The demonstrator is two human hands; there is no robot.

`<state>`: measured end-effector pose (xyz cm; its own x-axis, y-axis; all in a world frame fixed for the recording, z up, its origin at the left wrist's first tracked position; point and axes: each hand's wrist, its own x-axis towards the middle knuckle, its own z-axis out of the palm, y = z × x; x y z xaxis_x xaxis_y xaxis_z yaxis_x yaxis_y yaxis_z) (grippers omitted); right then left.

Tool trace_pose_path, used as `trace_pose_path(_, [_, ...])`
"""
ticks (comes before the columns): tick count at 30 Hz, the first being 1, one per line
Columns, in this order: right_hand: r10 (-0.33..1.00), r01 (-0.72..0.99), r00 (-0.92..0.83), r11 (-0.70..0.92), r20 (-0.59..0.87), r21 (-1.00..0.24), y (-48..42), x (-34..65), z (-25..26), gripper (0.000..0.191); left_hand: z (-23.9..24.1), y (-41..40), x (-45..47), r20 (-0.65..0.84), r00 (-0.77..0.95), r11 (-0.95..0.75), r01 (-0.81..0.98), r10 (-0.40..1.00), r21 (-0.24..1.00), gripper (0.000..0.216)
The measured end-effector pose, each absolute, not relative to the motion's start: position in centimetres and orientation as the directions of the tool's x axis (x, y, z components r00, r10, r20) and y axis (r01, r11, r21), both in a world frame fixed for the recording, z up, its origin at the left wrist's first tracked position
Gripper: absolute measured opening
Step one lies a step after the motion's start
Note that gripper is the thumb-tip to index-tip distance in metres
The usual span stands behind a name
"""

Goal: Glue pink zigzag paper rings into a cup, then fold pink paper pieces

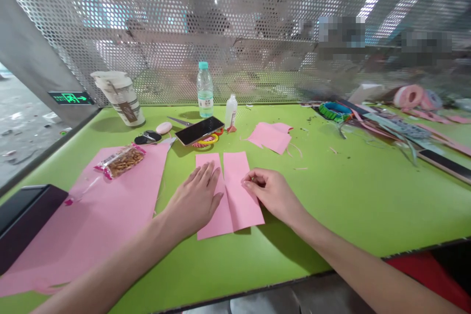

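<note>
In front of me lies pink paper in two upright panels, with a narrow gap between them at the top and a line running down to the lower edge. I cannot tell whether the gap is a cut or how far it goes. My left hand lies flat on the left panel, fingers stretched out toward the far end. At the right panel's outer edge, my right hand pinches the paper between thumb and fingertips. That panel rises slightly off the table and casts a shadow.
A large pink sheet at left bears a snack packet. Behind the paper are a phone over scissors, a small white bottle, a water bottle and pink scraps. A cup stands back left; ribbons lie right.
</note>
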<state>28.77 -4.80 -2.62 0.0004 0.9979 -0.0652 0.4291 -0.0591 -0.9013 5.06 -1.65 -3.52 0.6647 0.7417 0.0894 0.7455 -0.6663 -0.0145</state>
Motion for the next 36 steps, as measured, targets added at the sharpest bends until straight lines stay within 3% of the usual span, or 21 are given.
trace_pose_path(8, [0.996, 0.413, 0.072, -0.08, -0.055, -0.907, -4.8, 28.9, -2.9, 0.013, -2.9, -2.4, 5.5, 0.193, 0.656, -0.653, 0.752, 0.73, -0.085, 0.054])
trace_pose_path(13, [0.996, 0.448, 0.088, -0.059, -0.021, -0.892, -4.7, 28.7, -2.7, 0.013, -2.4, -3.4, 6.0, 0.083, 0.685, -0.677, 0.728, 0.724, -0.108, 0.053])
trace_pose_path(26, [0.997, 0.445, 0.072, -0.039, -0.008, -0.895, -5.9, 28.5, -2.7, 0.016, -3.1, -3.6, 5.7, 0.061, 0.72, -0.708, 0.692, 0.691, -0.142, 0.06])
trace_pose_path(31, [0.993, 0.4, 0.053, -0.116, -0.104, -0.909, -6.6, 28.5, -2.3, 0.02, -3.3, -3.7, 5.8, 0.066, 0.714, -0.705, 0.699, 0.697, -0.121, 0.059])
trace_pose_path(36, [0.995, 0.381, 0.047, -0.104, -0.093, -0.919, -7.4, 28.4, -2.2, 0.016, -3.0, -3.7, 5.8, 0.047, 0.721, -0.71, 0.691, 0.692, -0.138, 0.06])
